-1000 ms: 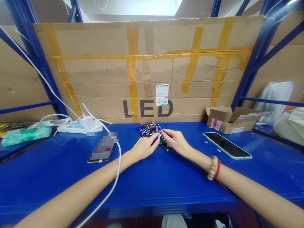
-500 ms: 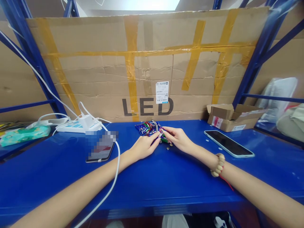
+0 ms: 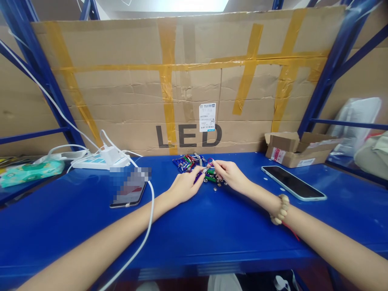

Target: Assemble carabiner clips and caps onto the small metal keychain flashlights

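- Left hand (image 3: 183,188) pinches a purple metal cylinder (image 3: 198,176).
- Right hand (image 3: 232,174) pinches its purple loop (image 3: 209,161).
- Cardboard (image 3: 133,109) reads "LED"; barcode label (image 3: 207,117) illegible.

Left hand (image 3: 183,188) pinching a purple tube (image 3: 198,177), right hand (image 3: 233,175) at its far end, coloured tubes (image 3: 184,164) heaped near the worktop's (image 3: 200,226) back edge, open carton (image 3: 283,151) toward back-right corner
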A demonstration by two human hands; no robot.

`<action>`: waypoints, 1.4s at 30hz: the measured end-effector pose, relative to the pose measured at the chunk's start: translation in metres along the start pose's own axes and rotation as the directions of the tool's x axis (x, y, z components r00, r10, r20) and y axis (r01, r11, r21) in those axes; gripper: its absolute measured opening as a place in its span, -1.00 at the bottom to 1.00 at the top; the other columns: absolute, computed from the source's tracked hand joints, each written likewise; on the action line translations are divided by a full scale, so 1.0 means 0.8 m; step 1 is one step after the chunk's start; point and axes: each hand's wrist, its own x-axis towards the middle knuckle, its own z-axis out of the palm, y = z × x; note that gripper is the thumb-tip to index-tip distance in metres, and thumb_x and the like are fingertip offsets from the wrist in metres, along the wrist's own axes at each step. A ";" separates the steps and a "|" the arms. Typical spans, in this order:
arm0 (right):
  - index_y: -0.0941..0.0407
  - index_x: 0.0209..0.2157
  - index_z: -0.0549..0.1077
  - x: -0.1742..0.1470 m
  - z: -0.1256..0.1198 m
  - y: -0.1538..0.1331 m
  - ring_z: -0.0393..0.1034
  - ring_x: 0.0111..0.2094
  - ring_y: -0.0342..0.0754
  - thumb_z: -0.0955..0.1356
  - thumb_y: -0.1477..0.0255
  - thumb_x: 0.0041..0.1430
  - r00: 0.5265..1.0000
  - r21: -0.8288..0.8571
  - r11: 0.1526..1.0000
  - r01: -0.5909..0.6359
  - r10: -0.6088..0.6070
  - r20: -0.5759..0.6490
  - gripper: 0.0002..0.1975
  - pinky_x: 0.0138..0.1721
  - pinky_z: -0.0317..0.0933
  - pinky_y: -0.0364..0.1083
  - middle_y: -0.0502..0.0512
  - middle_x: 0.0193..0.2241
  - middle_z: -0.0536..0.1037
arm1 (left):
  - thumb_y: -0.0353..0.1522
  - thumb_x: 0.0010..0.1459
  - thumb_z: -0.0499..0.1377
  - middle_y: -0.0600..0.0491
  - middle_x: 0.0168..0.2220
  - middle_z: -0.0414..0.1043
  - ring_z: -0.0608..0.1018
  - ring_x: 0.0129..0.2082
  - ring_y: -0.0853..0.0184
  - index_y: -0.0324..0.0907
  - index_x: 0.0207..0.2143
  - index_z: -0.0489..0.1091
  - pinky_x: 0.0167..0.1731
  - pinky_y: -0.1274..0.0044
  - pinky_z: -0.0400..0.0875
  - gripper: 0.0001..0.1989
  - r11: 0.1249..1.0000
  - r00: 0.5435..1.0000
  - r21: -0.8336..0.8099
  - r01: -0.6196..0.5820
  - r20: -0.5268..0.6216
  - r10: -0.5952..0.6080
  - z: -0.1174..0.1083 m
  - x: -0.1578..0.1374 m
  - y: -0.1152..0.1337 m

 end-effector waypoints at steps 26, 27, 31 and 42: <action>0.19 -0.37 0.58 -0.006 0.010 -0.006 0.34 -0.52 -0.12 0.34 0.19 -0.03 0.982 0.307 0.938 -0.164 0.186 -0.043 -0.64 -0.60 0.17 -0.18 0.11 -0.43 0.56 | -0.22 0.25 -0.13 0.09 -0.16 0.50 0.55 -0.22 0.25 -0.04 -0.05 0.27 -0.31 0.53 0.36 -0.69 0.997 1.000 -0.068 0.029 0.013 -0.028 -0.001 0.001 -0.002; 0.19 -0.39 0.58 -0.006 0.011 -0.005 0.34 -0.53 -0.12 0.34 0.21 -0.03 0.983 0.294 0.944 -0.148 0.172 -0.057 -0.66 -0.59 0.17 -0.17 0.11 -0.45 0.55 | -0.22 0.25 -0.14 0.09 -0.16 0.50 0.55 -0.22 0.25 -0.05 -0.05 0.27 -0.30 0.52 0.37 -0.69 0.996 0.999 -0.078 0.031 0.035 -0.028 -0.001 0.002 -0.002; 0.16 -0.46 0.58 -0.004 0.008 -0.007 0.40 -0.45 -0.09 0.35 0.30 -0.02 0.984 0.212 0.977 -0.036 0.071 -0.160 -0.76 -0.43 0.25 -0.13 0.10 -0.49 0.55 | -0.19 0.25 -0.17 0.11 -0.19 0.50 0.54 -0.23 0.27 -0.04 -0.06 0.28 -0.27 0.51 0.37 -0.66 0.986 0.995 -0.152 0.064 0.081 -0.052 0.000 0.005 -0.007; 0.15 -0.36 0.57 0.003 -0.006 0.009 0.48 -0.30 0.00 0.34 0.30 0.02 0.932 0.169 0.983 -0.070 0.125 -0.341 -0.76 -0.24 0.33 -0.08 0.11 -0.35 0.60 | -0.20 0.24 -0.08 0.09 -0.23 0.49 0.53 -0.28 0.32 -0.08 -0.05 0.23 -0.27 0.52 0.38 -0.70 0.993 0.989 -0.023 -0.116 0.088 0.118 0.001 0.002 -0.005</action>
